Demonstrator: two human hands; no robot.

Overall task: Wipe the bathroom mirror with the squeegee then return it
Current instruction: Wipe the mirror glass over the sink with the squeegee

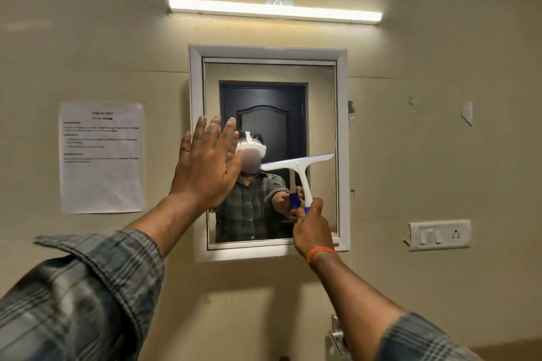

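Note:
A white-framed bathroom mirror (269,73) hangs on the beige wall straight ahead. My right hand (312,227) grips the blue handle end of a white squeegee (300,165), whose blade lies tilted against the right half of the glass, about mid-height. My left hand (206,164) is raised flat with its fingers straight, over the mirror's left edge and frame; whether it touches the glass cannot be told. The mirror reflects a person, the squeegee and a dark door behind.
A printed paper sheet (101,157) is taped to the wall left of the mirror. A lit tube light (275,10) runs above it. A switch and socket plate (440,234) sits at the right. A metal fitting (337,337) shows low, below the mirror.

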